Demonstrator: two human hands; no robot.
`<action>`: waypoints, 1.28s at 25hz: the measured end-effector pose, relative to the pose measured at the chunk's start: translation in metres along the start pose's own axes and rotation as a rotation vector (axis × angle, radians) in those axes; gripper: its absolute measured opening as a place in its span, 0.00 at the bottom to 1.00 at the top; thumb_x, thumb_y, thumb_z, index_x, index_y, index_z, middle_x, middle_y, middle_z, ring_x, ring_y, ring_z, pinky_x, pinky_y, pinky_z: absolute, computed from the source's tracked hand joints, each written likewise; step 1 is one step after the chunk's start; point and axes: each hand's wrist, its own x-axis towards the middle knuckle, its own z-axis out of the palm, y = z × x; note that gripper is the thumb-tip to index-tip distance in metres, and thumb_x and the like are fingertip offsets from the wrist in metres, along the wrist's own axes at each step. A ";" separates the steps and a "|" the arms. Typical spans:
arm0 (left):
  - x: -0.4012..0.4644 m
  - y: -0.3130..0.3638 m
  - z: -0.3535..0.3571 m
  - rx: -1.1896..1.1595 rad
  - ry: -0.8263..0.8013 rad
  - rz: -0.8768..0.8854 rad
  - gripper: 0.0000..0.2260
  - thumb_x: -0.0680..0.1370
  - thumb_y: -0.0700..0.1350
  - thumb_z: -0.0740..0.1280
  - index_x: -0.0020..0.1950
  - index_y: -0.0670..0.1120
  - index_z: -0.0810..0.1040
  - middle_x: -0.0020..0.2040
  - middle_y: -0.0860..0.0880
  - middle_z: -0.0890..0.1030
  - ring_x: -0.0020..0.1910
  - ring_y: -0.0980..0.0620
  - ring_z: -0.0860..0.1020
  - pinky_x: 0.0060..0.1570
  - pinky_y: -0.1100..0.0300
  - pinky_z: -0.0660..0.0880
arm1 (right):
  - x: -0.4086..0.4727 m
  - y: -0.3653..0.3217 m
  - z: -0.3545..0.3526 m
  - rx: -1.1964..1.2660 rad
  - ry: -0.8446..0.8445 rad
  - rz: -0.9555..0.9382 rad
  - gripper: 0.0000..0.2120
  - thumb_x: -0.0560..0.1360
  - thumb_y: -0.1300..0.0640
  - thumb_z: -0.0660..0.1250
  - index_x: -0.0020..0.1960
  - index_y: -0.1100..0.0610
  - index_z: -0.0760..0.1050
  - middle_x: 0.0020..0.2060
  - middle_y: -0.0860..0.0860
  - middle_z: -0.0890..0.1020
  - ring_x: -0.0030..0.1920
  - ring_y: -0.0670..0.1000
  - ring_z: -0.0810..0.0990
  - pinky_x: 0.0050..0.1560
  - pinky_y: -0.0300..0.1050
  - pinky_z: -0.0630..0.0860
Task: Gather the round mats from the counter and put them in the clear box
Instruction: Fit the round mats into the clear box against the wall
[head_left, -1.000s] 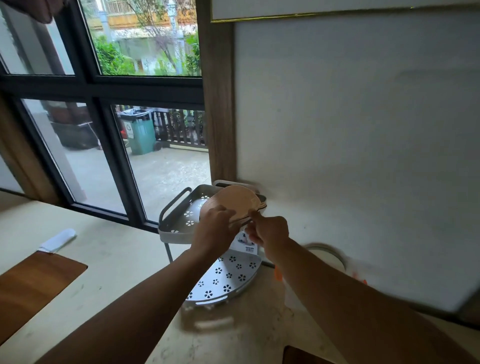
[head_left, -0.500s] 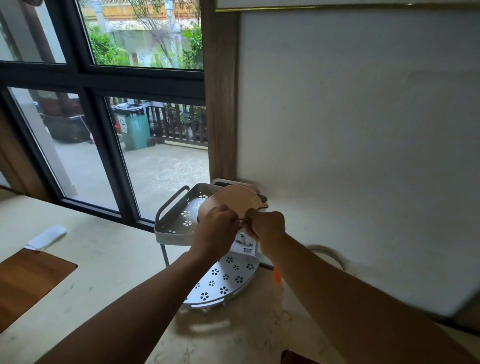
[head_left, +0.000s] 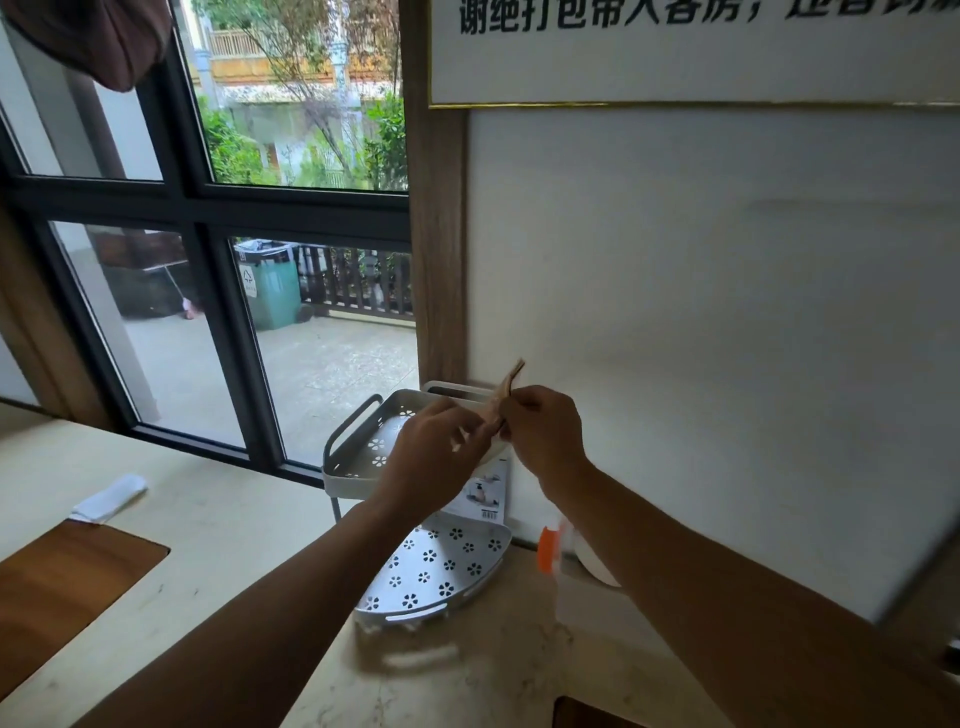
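Mats (head_left: 506, 397), thin and tan, are held edge-on between both hands above the top tier of a white corner rack (head_left: 363, 441); only their upper rim pokes out past the fingers, tilted up toward the wall (head_left: 701, 286). How many mats are in the bunch cannot be told. The left hand (head_left: 434, 457) has its grip pinched on the lower left part of the mats, fingers curled in. The right hand (head_left: 543, 431) has its grip closed on them from the right, knuckles toward the camera. Both hands are off the rack, just in front of its back rim.

The rack has two tiers with flower-shaped holes; the lower tier (head_left: 441, 566) sits on the pale tabletop (head_left: 218, 530) in the corner beside the window (head_left: 208, 260). A label card (head_left: 483, 493) hangs between the tiers. Right of the rack, partly behind the right forearm, is a blurred white thing with an orange part (head_left: 548, 548). To the left on the tabletop lie a wooden board (head_left: 62, 587) and, touching its far edge, a folded white cloth (head_left: 111, 498).
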 end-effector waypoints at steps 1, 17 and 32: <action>-0.001 0.005 -0.002 -0.010 -0.005 -0.017 0.06 0.76 0.48 0.68 0.44 0.47 0.82 0.43 0.51 0.81 0.36 0.57 0.79 0.38 0.53 0.79 | -0.003 -0.003 -0.010 -0.032 0.007 -0.028 0.06 0.74 0.57 0.69 0.42 0.58 0.83 0.34 0.54 0.85 0.36 0.54 0.84 0.43 0.52 0.82; -0.048 0.070 0.052 -0.250 -0.448 -0.235 0.06 0.76 0.42 0.69 0.52 0.46 0.81 0.45 0.52 0.82 0.47 0.50 0.82 0.43 0.56 0.78 | -0.089 0.027 -0.178 -0.430 -0.207 -0.241 0.08 0.77 0.59 0.66 0.53 0.54 0.83 0.47 0.47 0.85 0.45 0.44 0.81 0.43 0.26 0.71; -0.020 0.079 0.096 -0.018 -0.393 -0.134 0.04 0.73 0.44 0.73 0.45 0.47 0.86 0.39 0.50 0.86 0.37 0.56 0.81 0.43 0.62 0.76 | -0.058 0.094 -0.218 -0.613 -0.139 -0.226 0.07 0.77 0.57 0.66 0.52 0.55 0.83 0.43 0.52 0.82 0.45 0.52 0.80 0.47 0.44 0.75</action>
